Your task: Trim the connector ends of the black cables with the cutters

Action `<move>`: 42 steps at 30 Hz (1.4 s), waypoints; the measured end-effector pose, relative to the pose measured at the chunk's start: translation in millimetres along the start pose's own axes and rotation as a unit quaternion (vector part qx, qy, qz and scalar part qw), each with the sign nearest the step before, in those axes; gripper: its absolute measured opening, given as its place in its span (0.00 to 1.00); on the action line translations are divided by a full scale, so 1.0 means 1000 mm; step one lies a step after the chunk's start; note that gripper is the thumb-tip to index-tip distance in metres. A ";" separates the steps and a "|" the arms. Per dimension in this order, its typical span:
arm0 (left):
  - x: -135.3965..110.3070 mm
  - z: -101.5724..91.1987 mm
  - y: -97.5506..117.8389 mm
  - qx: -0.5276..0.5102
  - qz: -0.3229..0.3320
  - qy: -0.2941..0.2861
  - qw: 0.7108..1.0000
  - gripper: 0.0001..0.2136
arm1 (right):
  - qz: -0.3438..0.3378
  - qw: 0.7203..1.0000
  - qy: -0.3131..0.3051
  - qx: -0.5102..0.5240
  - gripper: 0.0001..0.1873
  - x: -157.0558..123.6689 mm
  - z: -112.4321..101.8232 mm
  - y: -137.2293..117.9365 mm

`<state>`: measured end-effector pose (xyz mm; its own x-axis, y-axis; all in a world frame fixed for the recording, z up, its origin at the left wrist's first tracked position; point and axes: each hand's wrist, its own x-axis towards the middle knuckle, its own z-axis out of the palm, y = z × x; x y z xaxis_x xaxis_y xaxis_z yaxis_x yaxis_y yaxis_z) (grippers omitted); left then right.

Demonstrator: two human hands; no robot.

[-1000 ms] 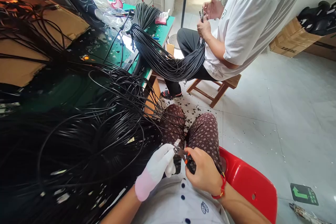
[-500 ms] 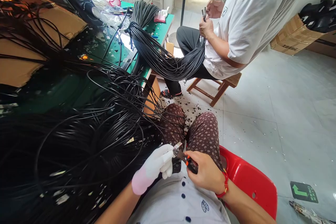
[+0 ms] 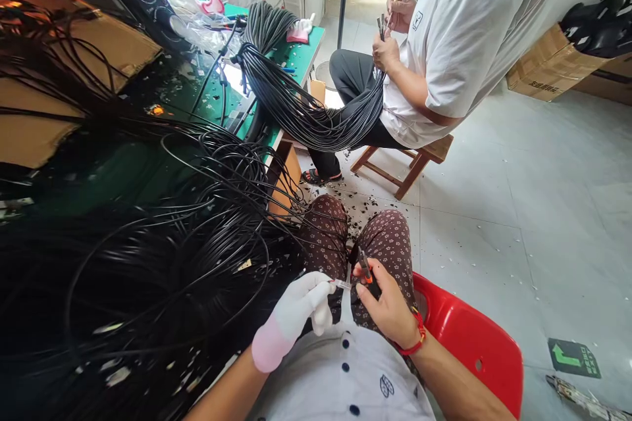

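My left hand, in a white glove, pinches the end of a thin black cable over my lap; a pale stripped tip sticks out to the right. My right hand is bare, with a red cord at the wrist, and grips small pliers with orange and black handles, their tip pointing up and away from the cable end. A big tangle of black cables spreads from the table on my left down to my knees.
Another person in a white shirt sits on a wooden stool, working on a thick cable bundle hung from the green table. Black offcuts litter the floor. My red chair is under me. Cardboard boxes stand at right.
My right hand has pulled the pliers off the cable end and turned them upward. The stripped tip now shows beside my left fingers. The other person's hands rose slightly.
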<state>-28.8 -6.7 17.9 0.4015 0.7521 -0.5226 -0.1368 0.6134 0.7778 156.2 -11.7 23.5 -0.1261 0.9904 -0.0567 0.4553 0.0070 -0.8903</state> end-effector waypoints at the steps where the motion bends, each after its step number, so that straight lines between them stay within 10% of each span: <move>1: 0.001 0.000 -0.002 -0.025 -0.006 -0.007 1.000 0.12 | -0.004 1.000 -0.001 0.005 0.13 0.002 0.000 -0.002; 8: 0.002 0.001 -0.007 -0.092 -0.024 -0.038 0.995 0.12 | -0.052 0.998 -0.010 0.016 0.09 0.005 0.006 -0.011; 12: 0.002 0.002 -0.010 -0.097 -0.040 -0.066 0.992 0.13 | 0.029 0.993 -0.005 0.112 0.08 0.008 0.009 -0.006; 23: 0.001 0.009 -0.001 0.034 -0.006 -0.042 0.999 0.14 | 0.287 0.855 -0.071 0.426 0.19 0.023 0.020 0.009; 27: 0.006 0.011 -0.007 -0.062 -0.039 -0.036 0.997 0.14 | 0.215 0.920 -0.050 0.323 0.17 0.025 0.018 0.011; 31: 0.010 0.009 -0.010 -0.108 -0.020 0.017 0.994 0.14 | 0.068 0.998 0.004 -0.001 0.18 0.013 0.007 0.007; 42: 0.012 0.009 -0.006 -0.103 0.002 0.028 0.994 0.15 | -0.038 0.959 -0.035 -0.279 0.19 -0.013 0.013 0.011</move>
<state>-14.9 -3.8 9.7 0.3507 0.7630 -0.5430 -0.3235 0.6428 0.6944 151.3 -26.7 8.2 -0.2281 0.9725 -0.0479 0.8402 0.1717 -0.5143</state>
